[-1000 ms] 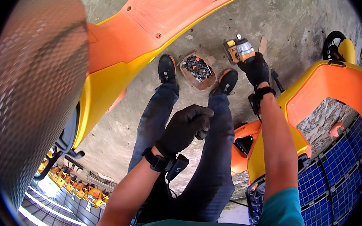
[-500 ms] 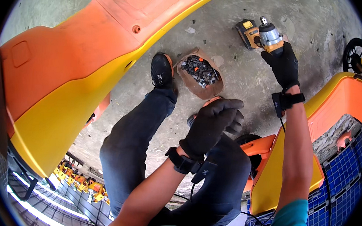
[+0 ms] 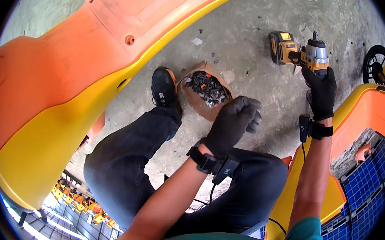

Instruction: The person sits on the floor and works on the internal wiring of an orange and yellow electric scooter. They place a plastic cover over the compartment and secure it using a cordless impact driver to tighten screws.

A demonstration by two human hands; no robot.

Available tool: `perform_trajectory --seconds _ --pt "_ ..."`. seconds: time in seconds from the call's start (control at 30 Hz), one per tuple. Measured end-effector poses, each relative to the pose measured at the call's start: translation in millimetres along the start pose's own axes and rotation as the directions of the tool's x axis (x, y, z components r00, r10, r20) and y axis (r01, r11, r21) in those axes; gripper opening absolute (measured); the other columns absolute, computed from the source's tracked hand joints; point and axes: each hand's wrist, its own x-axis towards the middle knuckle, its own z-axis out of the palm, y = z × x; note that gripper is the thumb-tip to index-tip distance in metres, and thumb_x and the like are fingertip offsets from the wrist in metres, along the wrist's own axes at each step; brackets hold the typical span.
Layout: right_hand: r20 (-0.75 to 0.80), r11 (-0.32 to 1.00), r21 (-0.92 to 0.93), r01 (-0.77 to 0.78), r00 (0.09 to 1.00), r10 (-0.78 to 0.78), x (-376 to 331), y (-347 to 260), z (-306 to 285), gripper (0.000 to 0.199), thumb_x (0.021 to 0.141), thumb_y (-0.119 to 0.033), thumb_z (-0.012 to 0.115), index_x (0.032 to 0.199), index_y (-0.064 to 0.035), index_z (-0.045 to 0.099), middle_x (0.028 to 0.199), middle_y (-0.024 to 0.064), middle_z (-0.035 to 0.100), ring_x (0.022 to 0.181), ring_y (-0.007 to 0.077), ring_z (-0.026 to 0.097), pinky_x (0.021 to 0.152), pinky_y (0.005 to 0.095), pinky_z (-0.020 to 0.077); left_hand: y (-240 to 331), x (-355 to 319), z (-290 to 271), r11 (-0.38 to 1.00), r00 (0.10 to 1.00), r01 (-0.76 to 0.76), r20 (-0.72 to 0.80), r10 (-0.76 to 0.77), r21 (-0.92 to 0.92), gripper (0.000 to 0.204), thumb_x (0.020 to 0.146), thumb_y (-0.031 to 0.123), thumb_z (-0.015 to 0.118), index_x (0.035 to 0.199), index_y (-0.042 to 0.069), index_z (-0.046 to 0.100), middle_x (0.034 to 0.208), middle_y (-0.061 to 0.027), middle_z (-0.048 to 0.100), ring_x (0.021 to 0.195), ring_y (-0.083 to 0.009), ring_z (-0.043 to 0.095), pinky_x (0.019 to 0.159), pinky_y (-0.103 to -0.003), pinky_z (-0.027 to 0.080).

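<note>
Black gloves are worn on the left hand [image 3: 233, 123] and the right hand [image 3: 321, 91]. A yellow, black and silver cordless impact wrench [image 3: 301, 51] is seen on grey concrete floor [image 3: 247, 39]. The plastic body panel [image 3: 70, 80] is coloured orange above and yellow below (a second orange-and-yellow shell [image 3: 367, 110] matches it). Blue gridded crates [image 3: 366, 185] and dark jeans [image 3: 127, 160] are shown.

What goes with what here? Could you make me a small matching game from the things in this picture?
Things:
1. yellow and black cordless power tool
2. brown paper bag of small dark parts
3. large orange and yellow plastic shell
4. left hand

Places or states:
A. on the floor beside the black shoe
B. fills the picture's left side
C. gloved, curled into a loose fist
D. at the right hand

Pairs: 1-D, 2-A, 3-B, 4-C
</note>
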Motion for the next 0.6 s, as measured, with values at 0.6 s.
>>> perform_trajectory --seconds 0.6 --pt "-0.306 0.881 0.438 0.18 0.951 -0.043 2 78 30 0.057 0.088 -0.02 0.068 0.136 0.0016 0.045 0.121 0.0118 0.055 0.108 0.0163 0.053 0.093 0.0298 0.0434 68 130 -158 0.835 0.771 -0.08 -0.498 0.398 0.544 0.015 0.09 0.017 0.059 0.095 0.003 0.063 0.074 -0.004 0.06 0.057 -0.0108 0.055 0.056 -0.026 0.05"
